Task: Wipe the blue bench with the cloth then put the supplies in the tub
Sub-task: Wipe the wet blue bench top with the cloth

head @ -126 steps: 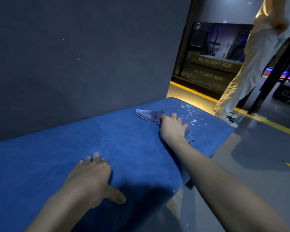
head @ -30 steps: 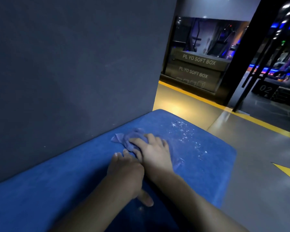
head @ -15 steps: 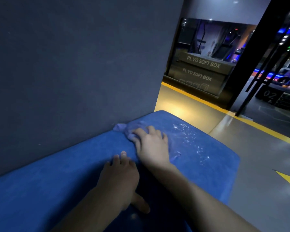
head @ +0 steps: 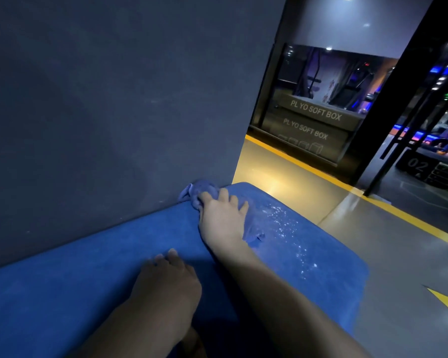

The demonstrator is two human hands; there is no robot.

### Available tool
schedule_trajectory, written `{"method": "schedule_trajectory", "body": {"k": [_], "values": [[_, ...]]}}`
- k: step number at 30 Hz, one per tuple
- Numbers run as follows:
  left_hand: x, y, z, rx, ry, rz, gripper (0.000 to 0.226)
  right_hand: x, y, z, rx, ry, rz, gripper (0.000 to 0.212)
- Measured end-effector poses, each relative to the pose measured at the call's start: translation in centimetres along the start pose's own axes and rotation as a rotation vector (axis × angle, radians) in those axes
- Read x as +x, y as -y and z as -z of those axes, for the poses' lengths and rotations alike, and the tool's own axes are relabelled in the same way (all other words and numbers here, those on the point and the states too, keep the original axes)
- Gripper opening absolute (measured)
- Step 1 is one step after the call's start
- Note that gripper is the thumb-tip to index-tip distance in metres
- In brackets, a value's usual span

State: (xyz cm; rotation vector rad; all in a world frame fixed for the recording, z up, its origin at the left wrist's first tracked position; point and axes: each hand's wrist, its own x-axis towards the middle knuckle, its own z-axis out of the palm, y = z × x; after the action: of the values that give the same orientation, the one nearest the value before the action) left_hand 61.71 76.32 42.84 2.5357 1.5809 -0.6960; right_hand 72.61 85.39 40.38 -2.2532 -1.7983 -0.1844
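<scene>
Pressing down with spread fingers, the right hand point(head: 221, 218) is laid flat on the cloth point(head: 252, 228); the cloth is pinned, not clenched. The cloth is bunched at the far edge of the bench point(head: 62, 293), where the bench meets the dark wall point(head: 114, 99). The left hand point(head: 166, 282) is rested open, palm down, on the bench nearer the camera and holds nothing. Shiny wet specks point(head: 287, 228) are seen just right of the cloth.
</scene>
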Motion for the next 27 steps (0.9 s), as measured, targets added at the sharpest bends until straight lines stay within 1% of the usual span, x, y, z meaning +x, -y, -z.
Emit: {"method": "schedule_trajectory", "body": {"k": [2,5,6,8,11,14,15,16,17,21,22,23,24,27], "values": [[0.2,-0.1,1.3,-0.057,-0.028,-0.024,0.08,1.2,-0.8,0.0,0.033,-0.005,0.038,0.034],[1.2,-1.5,2.9,-0.197,-0.14,-0.003,0.087,3.1,-2.9,0.0,0.063,0.014,0.021,0.035],[1.7,-1.9,3.1,-0.203,-0.164,-0.003,0.092,3.7,-3.6,0.1,0.072,0.015,0.012,0.035],[2.8,-2.4,3.2,-0.186,-0.151,-0.002,0.099,4.8,-5.4,0.3,0.076,-0.002,-0.027,0.036],[3.1,-2.4,3.0,-0.149,-0.136,-0.015,0.102,6.1,-9.9,1.0,0.022,0.016,-0.207,0.037],[3.2,-2.4,2.4,-0.128,-0.139,-0.035,0.106,6.4,-14.7,2.3,0.034,0.083,-0.542,0.031],[3.3,-2.5,2.2,-0.125,-0.136,-0.033,0.108,6.3,-15.4,2.6,0.038,0.103,-0.614,0.029],[3.4,-2.6,2.2,-0.124,-0.132,-0.032,0.109,6.2,-15.5,2.6,0.021,0.111,-0.627,0.028],[3.4,-2.6,2.3,-0.123,-0.126,-0.031,0.109,6.1,-14.9,2.5,-0.014,0.099,-0.583,0.027],[3.3,-2.8,2.5,-0.124,-0.114,-0.027,0.106,4.7,-12.0,1.6,-0.049,-0.013,-0.2,0.032],[3.3,-2.7,2.5,-0.13,-0.126,-0.031,0.105,4.6,-12.6,1.6,-0.042,-0.014,-0.167,0.031],[3.3,-2.6,2.4,-0.135,-0.137,-0.039,0.103,4.5,-13.8,1.9,-0.032,-0.002,-0.2,0.03],[3.2,-2.5,2.3,-0.139,-0.148,-0.048,0.101,4.3,-15.4,2.3,-0.024,0.02,-0.276,0.027],[2.9,-2.4,2.0,-0.136,-0.171,-0.065,0.1,2.9,-19.4,4.5,0.019,0.148,-0.554,0.02]]}}
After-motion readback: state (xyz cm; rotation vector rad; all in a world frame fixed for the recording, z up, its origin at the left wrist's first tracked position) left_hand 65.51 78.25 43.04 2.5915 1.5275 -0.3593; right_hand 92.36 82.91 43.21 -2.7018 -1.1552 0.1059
